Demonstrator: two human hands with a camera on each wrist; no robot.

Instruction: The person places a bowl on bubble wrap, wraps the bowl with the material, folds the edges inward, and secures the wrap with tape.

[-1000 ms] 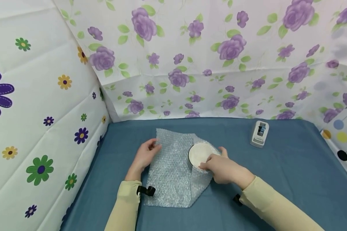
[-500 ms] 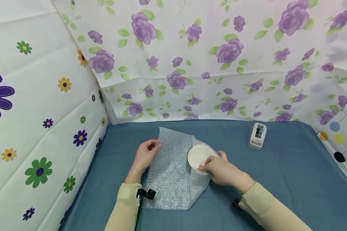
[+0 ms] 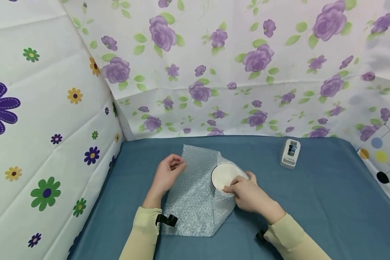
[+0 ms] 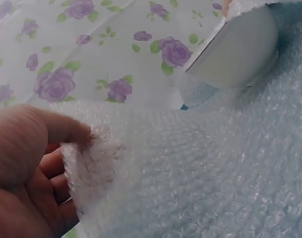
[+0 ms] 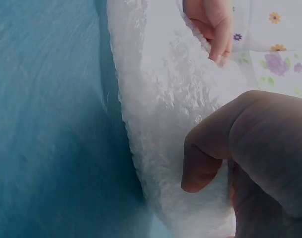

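Note:
A sheet of clear bubble wrap (image 3: 191, 195) lies on the blue cloth, its right side folded up against a white bowl (image 3: 223, 176) with a thin dark rim. From the left wrist, the bowl (image 4: 240, 49) shows its side above the sheet. My left hand (image 3: 170, 169) pinches the sheet's left edge and lifts it; thumb and curled fingers (image 4: 54, 166) are on either side of the film. At the bowl's right, my right hand (image 3: 247, 191) grips the rim together with the folded wrap, thumb over the inside. The bowl's underside is hidden.
A white tape dispenser (image 3: 290, 154) with a blue part stands at the back right of the blue cloth (image 3: 325, 202). Flower-printed sheets (image 3: 198, 72) hang behind and at the left.
My left hand has moved slightly right, raising the wrap's left edge toward the bowl. The right hand keeps its hold on the bowl in nearly the same spot.

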